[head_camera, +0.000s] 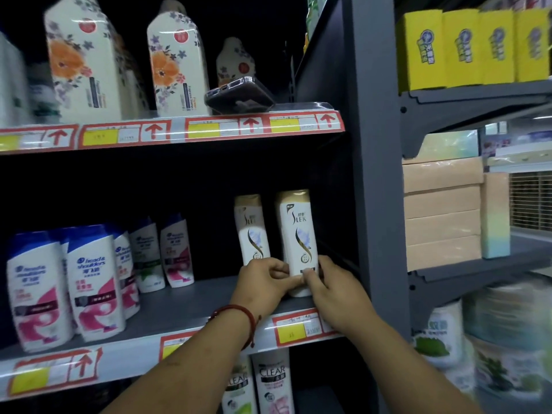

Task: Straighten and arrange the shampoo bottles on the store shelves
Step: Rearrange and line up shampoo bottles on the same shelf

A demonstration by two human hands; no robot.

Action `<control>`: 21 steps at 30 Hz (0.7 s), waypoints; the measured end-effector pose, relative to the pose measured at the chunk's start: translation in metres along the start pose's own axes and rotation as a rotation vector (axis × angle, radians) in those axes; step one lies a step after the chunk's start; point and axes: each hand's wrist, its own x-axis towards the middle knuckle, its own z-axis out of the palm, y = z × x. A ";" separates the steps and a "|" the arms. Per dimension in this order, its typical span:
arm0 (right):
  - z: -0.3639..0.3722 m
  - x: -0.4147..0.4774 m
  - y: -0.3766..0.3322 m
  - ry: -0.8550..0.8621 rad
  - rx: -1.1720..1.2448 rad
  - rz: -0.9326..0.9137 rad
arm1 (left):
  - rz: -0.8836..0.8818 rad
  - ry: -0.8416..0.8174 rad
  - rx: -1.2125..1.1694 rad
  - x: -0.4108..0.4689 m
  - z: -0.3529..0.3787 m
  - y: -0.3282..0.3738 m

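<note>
Risk as we read it: the front Slek bottle (pixel 295 243) is tall and narrow, and both hands grip it low, near the base. Twist or push from there and the top could rock into the second Slek bottle (pixel 251 231) at its 10 o'clock, close enough to topple in turn. The shelf upright (pixel 379 204) at 3 o'clock leaves little room for the knuckles.

The bottle stands upright on the middle shelf (pixel 179 312), at its right end. It is well apart from the Head & Shoulders bottles (pixel 92 282) at 9 o'clock.

Both forearms come up from 6 o'clock and converge. The left hand (pixel 264 282) has its fingers clamped on the bottle's lower left. The right hand (pixel 331 291) is clamped on the lower right, thumb across the front.
</note>
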 end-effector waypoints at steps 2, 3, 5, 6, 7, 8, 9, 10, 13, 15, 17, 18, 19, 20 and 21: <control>0.001 0.001 0.001 0.005 -0.003 0.002 | -0.006 0.001 -0.004 0.000 0.001 0.000; 0.002 0.002 0.002 0.009 -0.012 0.002 | -0.004 0.006 -0.001 0.000 0.001 -0.001; 0.002 0.003 0.001 0.012 -0.041 0.017 | 0.007 0.010 0.025 0.001 0.000 -0.002; 0.001 0.003 -0.001 0.009 -0.044 0.036 | 0.012 0.003 0.044 0.002 -0.001 -0.002; 0.000 0.003 -0.003 0.009 -0.036 0.053 | 0.014 -0.012 0.064 0.002 -0.002 -0.002; -0.002 0.002 -0.006 0.014 -0.023 0.068 | 0.015 -0.031 0.094 0.001 -0.005 -0.001; -0.005 0.000 -0.010 0.025 -0.012 0.078 | 0.021 -0.047 0.136 0.000 -0.008 0.000; -0.009 -0.004 -0.014 0.036 -0.012 0.084 | 0.035 -0.051 0.185 -0.002 -0.013 0.001; -0.017 -0.018 -0.029 0.064 -0.068 0.062 | 0.109 -0.046 0.325 -0.017 -0.037 0.001; -0.024 -0.029 -0.044 0.070 -0.146 0.024 | 0.156 -0.062 0.408 -0.032 -0.061 0.001; -0.027 -0.039 -0.063 0.076 -0.220 -0.015 | 0.190 -0.078 0.470 -0.048 -0.087 0.000; -0.028 -0.044 -0.074 0.076 -0.250 -0.029 | 0.205 -0.076 0.492 -0.056 -0.099 0.000; -0.027 -0.049 -0.085 0.076 -0.273 -0.046 | 0.212 -0.069 0.506 -0.064 -0.110 -0.001; -0.024 -0.054 -0.096 0.078 -0.286 -0.065 | 0.215 -0.060 0.515 -0.072 -0.121 -0.001; -0.021 -0.058 -0.107 0.079 -0.285 -0.080 | 0.214 -0.051 0.520 -0.080 -0.131 0.000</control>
